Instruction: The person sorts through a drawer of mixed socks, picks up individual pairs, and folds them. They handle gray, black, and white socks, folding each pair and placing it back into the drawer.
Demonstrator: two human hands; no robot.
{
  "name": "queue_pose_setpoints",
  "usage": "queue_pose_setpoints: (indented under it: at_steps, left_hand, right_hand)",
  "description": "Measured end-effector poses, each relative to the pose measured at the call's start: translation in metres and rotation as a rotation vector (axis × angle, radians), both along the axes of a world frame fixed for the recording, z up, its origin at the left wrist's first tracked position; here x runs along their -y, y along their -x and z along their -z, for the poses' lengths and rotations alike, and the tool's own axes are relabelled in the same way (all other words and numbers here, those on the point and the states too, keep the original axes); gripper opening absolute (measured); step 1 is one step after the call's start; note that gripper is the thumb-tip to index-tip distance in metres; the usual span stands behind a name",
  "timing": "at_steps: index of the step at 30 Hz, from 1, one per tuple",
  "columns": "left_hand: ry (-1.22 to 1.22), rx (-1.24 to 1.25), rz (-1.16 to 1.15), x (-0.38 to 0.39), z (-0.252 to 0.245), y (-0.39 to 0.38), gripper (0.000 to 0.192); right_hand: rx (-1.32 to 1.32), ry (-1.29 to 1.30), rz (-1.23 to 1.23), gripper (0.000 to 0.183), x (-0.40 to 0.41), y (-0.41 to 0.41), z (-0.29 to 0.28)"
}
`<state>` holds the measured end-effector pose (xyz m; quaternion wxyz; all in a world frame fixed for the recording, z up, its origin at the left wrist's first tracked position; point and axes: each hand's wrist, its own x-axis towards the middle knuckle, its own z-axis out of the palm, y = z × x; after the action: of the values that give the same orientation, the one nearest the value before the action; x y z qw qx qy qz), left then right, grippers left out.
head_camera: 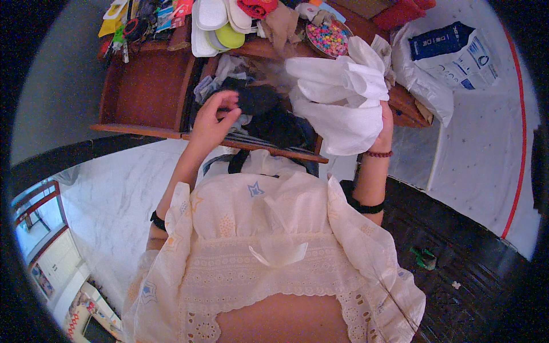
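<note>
My right hand [385, 122] holds a bundle of white cloth [343, 111] in loose folds over the right side of the drawer; the cloth hides most of the fingers. My left hand [215, 115] hovers over the left part of the open wooden drawer [274, 151]. Its fingers are curled, with the thumb apart from them, and nothing shows in its grasp. Black cloth [274, 115] fills much of the drawer just beside the left fingertips. Behind it lie crumpled light-coloured fabrics [227, 68].
Another pulled-out drawer [146, 90] stands at left. On the tabletop are pale insoles [210, 15], a bowl of colourful beads [329, 38], red cloth [258, 6] and brown crumpled material [281, 25]. A white plastic sack [429, 81] with printing leans at right.
</note>
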<state>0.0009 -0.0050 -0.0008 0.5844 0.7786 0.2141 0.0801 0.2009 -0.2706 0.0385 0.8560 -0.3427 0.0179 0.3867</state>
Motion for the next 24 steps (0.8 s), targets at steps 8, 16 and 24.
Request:
queue_pose_setpoints:
  at_steps: [8,16,24]
  left_hand:
    - [-0.375,0.25,0.306,0.028,-0.045,-0.035,0.104]
    - [0.386,-0.181,0.264,0.011,-0.037,-0.024,0.038]
    - [0.261,-0.007,0.167,-0.011,-0.028,-0.007,0.025]
  right_hand:
    - [-0.147,-0.248,-0.245,0.04,-0.045,0.035,0.012]
    - [-0.219,-0.058,-0.229,0.037,-0.042,0.026,0.049]
    - [0.376,0.841,-0.271,0.03,-0.039,0.037,0.087]
